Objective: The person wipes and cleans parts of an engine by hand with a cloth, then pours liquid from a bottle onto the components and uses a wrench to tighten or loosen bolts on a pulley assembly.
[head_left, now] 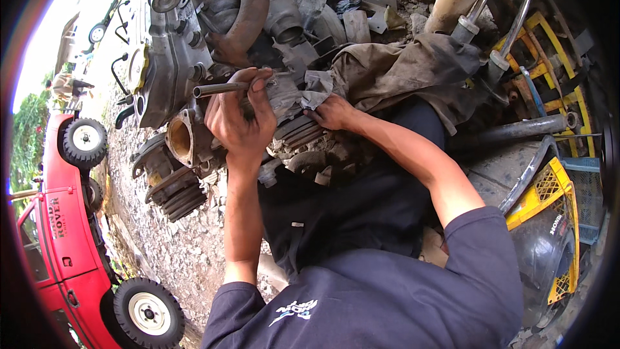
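My left hand (pixel 240 115) is closed around a grey metal rod-shaped tool (pixel 216 89) whose end sticks out to the left. It works against a grimy engine part with cooling fins (pixel 294 119) just in front of me. My right hand (pixel 332 113) rests on that finned part, fingers pressing near a grey rag (pixel 314 88). Left of my hands lies a large grey engine block (pixel 171 52) with a round open port (pixel 179 139).
A red vehicle (pixel 68 220) with white-rimmed wheels stands at the left on gravel (pixel 174 245). Yellow plastic crates (pixel 555 187), metal pipes (pixel 516 130) and levers (pixel 510 32) pile up at the right. Dirty brown cloth (pixel 413 68) and scrap parts (pixel 349 0) lie beyond the engine.
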The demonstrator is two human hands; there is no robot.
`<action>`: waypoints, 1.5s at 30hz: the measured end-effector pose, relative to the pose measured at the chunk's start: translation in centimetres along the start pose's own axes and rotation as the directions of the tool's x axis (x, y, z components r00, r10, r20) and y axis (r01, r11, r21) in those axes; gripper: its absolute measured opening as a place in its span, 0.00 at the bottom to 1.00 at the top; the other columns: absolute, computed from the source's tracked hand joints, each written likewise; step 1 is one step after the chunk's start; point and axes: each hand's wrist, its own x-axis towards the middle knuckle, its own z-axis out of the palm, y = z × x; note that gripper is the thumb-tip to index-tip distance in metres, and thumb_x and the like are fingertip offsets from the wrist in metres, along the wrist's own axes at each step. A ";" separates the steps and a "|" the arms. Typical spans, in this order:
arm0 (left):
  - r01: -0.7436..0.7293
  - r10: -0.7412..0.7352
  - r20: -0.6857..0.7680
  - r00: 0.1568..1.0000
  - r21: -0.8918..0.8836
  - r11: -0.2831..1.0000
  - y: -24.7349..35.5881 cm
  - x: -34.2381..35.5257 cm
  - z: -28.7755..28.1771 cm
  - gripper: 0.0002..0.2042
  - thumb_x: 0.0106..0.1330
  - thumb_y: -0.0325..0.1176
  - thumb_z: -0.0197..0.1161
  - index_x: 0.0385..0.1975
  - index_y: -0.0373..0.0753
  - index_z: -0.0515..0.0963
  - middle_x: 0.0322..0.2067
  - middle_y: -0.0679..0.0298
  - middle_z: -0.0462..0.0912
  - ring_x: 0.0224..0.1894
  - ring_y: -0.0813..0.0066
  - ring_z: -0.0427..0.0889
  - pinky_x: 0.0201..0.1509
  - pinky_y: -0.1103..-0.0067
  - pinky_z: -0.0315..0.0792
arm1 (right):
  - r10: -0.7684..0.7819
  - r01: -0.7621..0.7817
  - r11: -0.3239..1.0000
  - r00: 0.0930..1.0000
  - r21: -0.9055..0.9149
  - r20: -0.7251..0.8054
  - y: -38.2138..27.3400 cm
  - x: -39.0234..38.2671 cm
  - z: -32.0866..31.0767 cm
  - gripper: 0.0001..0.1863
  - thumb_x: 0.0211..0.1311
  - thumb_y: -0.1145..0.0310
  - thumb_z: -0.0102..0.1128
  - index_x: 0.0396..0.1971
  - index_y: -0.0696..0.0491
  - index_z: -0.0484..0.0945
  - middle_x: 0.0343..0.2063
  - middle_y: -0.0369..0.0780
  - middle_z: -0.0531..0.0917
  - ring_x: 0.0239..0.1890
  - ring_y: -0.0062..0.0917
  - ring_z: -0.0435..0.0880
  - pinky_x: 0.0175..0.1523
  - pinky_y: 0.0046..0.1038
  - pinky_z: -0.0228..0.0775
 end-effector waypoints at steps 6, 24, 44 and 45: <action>-0.006 0.005 0.021 1.000 0.052 0.999 -0.3 0.1 -0.5 0.01 0.64 0.25 0.59 0.31 0.36 0.74 0.27 0.66 0.85 0.24 0.68 0.81 0.29 0.78 0.71 | 0.626 -0.567 0.778 0.740 -0.273 0.246 4.6 2.8 -5.3 0.19 0.50 0.56 0.60 0.35 0.57 0.83 0.41 0.50 0.83 0.44 0.42 0.83 0.48 0.41 0.77; -0.021 0.020 0.020 1.000 0.061 0.998 -0.6 -0.3 -0.3 0.03 0.62 0.26 0.62 0.27 0.38 0.75 0.28 0.67 0.84 0.22 0.67 0.80 0.28 0.77 0.70 | 0.254 -0.239 0.964 0.955 -0.115 0.153 5.6 -0.5 3.7 0.23 0.59 0.51 0.54 0.30 0.60 0.82 0.34 0.51 0.84 0.46 0.41 0.81 0.53 0.41 0.73; -0.052 0.050 0.060 0.997 0.030 0.998 0.3 0.4 -1.3 0.05 0.57 0.20 0.61 0.31 0.37 0.73 0.27 0.64 0.84 0.24 0.67 0.82 0.28 0.76 0.71 | 0.763 -0.102 0.638 -0.043 0.763 -0.644 13.1 4.5 -16.9 0.23 0.62 0.66 0.49 0.52 0.67 0.71 0.50 0.52 0.78 0.53 0.39 0.76 0.60 0.34 0.65; -0.058 0.062 0.086 0.994 -0.049 0.997 0.4 0.7 -1.2 0.07 0.56 0.19 0.60 0.32 0.36 0.73 0.27 0.64 0.84 0.25 0.66 0.83 0.28 0.76 0.72 | 0.512 -0.382 0.794 0.001 0.473 -0.859 12.9 5.5 -16.8 0.22 0.63 0.65 0.51 0.50 0.67 0.73 0.50 0.52 0.78 0.53 0.41 0.75 0.60 0.36 0.64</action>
